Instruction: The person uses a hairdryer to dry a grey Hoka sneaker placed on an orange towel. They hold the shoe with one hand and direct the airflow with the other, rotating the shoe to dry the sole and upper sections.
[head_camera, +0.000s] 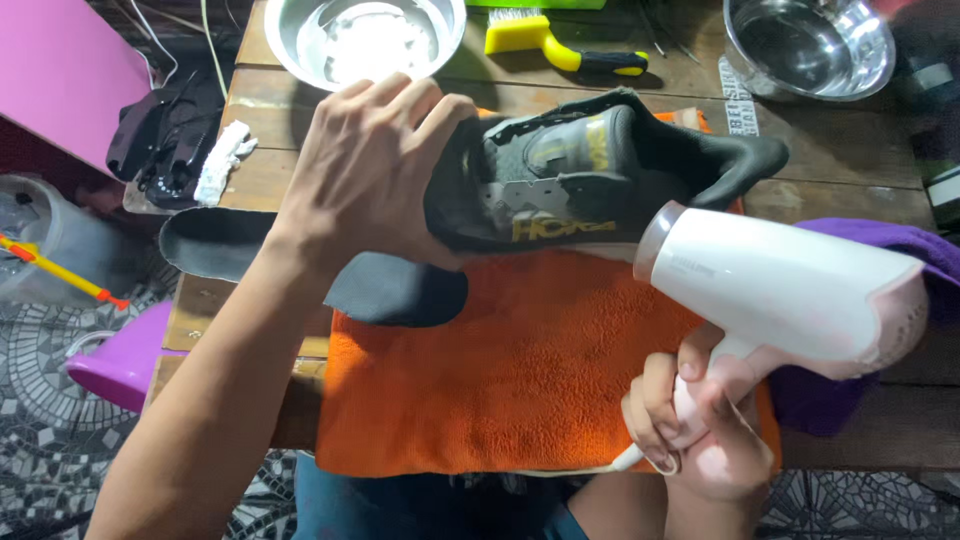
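My left hand grips the toe end of a dark grey and black sports shoe with yellow markings, which lies on its side over an orange towel. A white and pale pink hair dryer is in my right hand, which is closed around its handle. The dryer's nozzle points at the side of the shoe, a short way from it. A black insole lies flat beside the shoe, partly on the towel and partly on the wooden table.
At the table's back stand two metal bowls and a yellow brush. A purple cloth sits at the right under the dryer. Black items and a white rag lie at the left edge. A purple tub stands on the tiled floor.
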